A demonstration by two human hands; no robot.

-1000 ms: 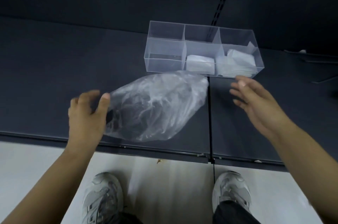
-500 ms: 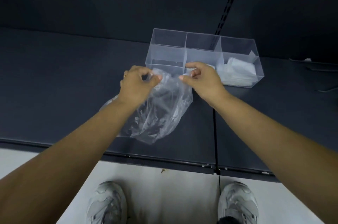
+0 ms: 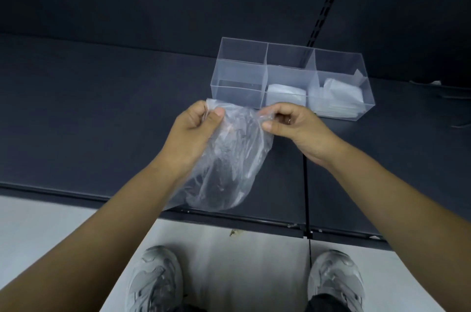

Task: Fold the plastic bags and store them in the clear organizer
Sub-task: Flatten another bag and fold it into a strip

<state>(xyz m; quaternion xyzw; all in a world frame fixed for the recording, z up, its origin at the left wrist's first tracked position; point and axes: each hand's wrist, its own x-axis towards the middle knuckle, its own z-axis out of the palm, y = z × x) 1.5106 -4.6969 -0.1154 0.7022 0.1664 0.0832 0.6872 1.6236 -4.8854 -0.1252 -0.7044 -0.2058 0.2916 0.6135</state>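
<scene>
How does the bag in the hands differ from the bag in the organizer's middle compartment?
The held bag is unfolded and crumpled; the stored bag is a flat folded packet. The left hand and right hand pinch the held bag's top edge; the stored bag lies in the clear organizer. Both are thin plastic.

Clear organizer (image 3: 238, 77) partly screened
The plastic bag (image 3: 229, 158), pinched by left hand (image 3: 193, 130) and right hand (image 3: 293, 125), hangs before it; folded bags (image 3: 285, 93) occupy middle and right compartments; left compartment open-topped; shelf (image 3: 102, 107) bare leftward.
</scene>
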